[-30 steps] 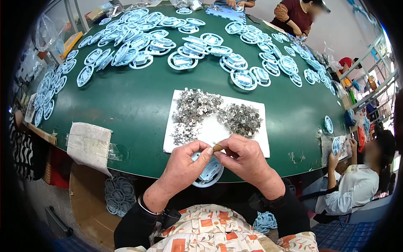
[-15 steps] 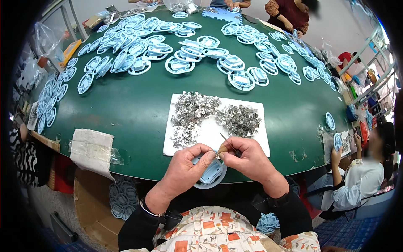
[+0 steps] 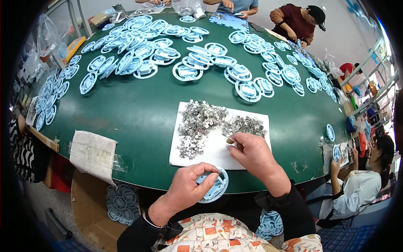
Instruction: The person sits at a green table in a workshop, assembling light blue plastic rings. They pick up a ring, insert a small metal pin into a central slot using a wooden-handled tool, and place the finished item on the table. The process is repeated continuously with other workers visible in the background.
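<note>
Right hand point(image 3: 256, 156) has moved away from the left hand point(image 3: 189, 187), and is now above the white board point(image 3: 212, 152), near the right pile point(image 3: 245, 125) of metal clips. Its fingers are closed on a thin tool point(image 3: 231, 139). Left thumb and fingers pinch the blue ring point(image 3: 215, 192), which is at the near edge of the table point(image 3: 138, 113).

The left hand point(image 3: 187, 185) hides part of a blue ring point(image 3: 216, 190), the right hand point(image 3: 254, 153) much of a thin tool point(image 3: 233, 141); the top edge crops a far blue-shirted person point(image 3: 244, 6).
</note>
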